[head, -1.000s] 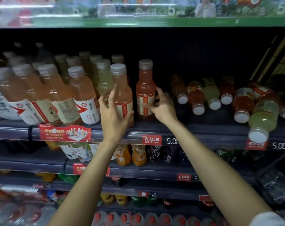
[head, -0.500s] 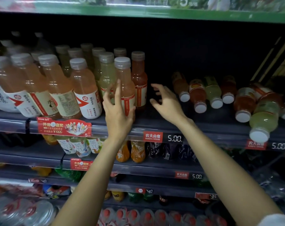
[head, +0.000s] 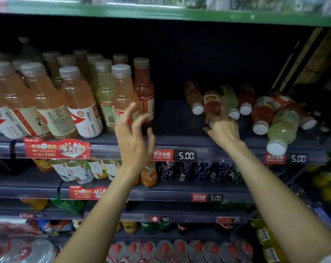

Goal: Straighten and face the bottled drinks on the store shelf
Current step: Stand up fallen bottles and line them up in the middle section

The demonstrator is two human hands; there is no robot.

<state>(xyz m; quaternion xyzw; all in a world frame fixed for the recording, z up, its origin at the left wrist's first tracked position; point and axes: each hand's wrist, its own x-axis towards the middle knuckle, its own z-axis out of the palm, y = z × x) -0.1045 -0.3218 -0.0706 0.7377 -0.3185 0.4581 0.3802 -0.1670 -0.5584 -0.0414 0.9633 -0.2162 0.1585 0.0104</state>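
Left hand [head: 135,137]: raised before the shelf edge [head: 208,147], fingers loosely spread, nothing held. Right hand [head: 222,130]: extended onto the shelf, fingers curled at the cap end of a toppled orange bottle [head: 211,102]; whether it is actually gripped cannot be told. Just beyond the left hand: upright bottles [head: 123,95], peach, pale green and red liquid, grey caps, white-and-red labels, some turned askew. Beyond and right of the right hand: fallen bottles [head: 282,128], laid flat, white caps facing outward.

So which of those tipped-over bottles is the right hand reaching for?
The orange-red bottle, second from left among the lying ones; the right hand covers its cap, while the neighbours' white caps stay visible.
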